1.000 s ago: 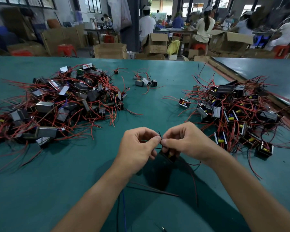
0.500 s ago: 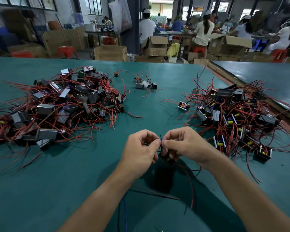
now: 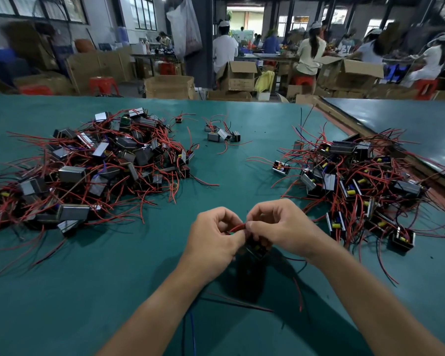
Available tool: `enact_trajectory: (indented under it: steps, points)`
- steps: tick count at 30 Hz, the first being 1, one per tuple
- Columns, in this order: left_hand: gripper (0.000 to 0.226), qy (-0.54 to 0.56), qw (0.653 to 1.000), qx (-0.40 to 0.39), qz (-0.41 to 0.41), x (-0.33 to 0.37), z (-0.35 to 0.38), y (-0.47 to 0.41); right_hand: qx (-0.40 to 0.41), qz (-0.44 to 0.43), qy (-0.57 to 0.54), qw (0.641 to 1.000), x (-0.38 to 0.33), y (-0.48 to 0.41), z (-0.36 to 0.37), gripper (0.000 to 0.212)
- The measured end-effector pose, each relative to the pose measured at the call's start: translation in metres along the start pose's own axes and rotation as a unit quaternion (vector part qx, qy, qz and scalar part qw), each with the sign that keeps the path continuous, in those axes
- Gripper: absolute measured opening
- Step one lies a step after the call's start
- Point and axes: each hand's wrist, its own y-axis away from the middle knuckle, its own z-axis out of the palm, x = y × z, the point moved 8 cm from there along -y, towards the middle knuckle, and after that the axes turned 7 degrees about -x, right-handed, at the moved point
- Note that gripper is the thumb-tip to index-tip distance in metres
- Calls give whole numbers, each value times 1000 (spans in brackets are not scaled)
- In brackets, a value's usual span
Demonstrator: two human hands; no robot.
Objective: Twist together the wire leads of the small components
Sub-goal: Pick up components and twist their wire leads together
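A thin red wire lead (image 3: 235,226) replaces the black one above the small black boxy component (image 3: 254,249). The left hand (image 3: 211,242) and right hand (image 3: 280,232) grips pinch it. Likely mid-twist; next, roll fingertips oppositely.

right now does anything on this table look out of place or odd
Nothing looks damaged or spilled. A few components lie apart at the far middle, between the left pile and right pile, and one lone component sits just left of the right pile.

Held part mostly hidden
The fingers (image 3: 262,222) covered most of the component (image 3: 256,249); the left pile (image 3: 88,170) ran off the edge.
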Motion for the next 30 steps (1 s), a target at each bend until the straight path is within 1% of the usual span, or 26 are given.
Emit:
enact_trajectory:
  steps: [3, 5, 8, 12, 20, 26, 30]
  points:
    - [25, -6, 1000, -4, 8, 2, 0, -2, 13, -38, 32, 999, -6, -1, 0, 19]
    - [25, -4, 1000, -15, 13, 2, 1, -2, 35, -47, 48, 997, -6, -2, -3, 21]
    - [27, -9, 1000, -22, 16, 1, 3, -1, 49, -35, 58, 996, -3, -2, -8, 20]
    - [26, -24, 999, -27, 10, 1, 4, 0, 33, -19, 57, 998, -1, 0, -9, 18]
    - [13, -27, 999, -37, 9, 8, 4, 2, 21, -9, 70, 997, -2, -1, -9, 23]
    - [14, -19, 998, -55, 7, 9, 6, 1, 1, 18, -2, 1000, 4, -2, -4, 23]
    - [14, -29, 998, -63, -4, 6, 7, 4, -17, 33, -26, 999, 2, 2, -2, 24]
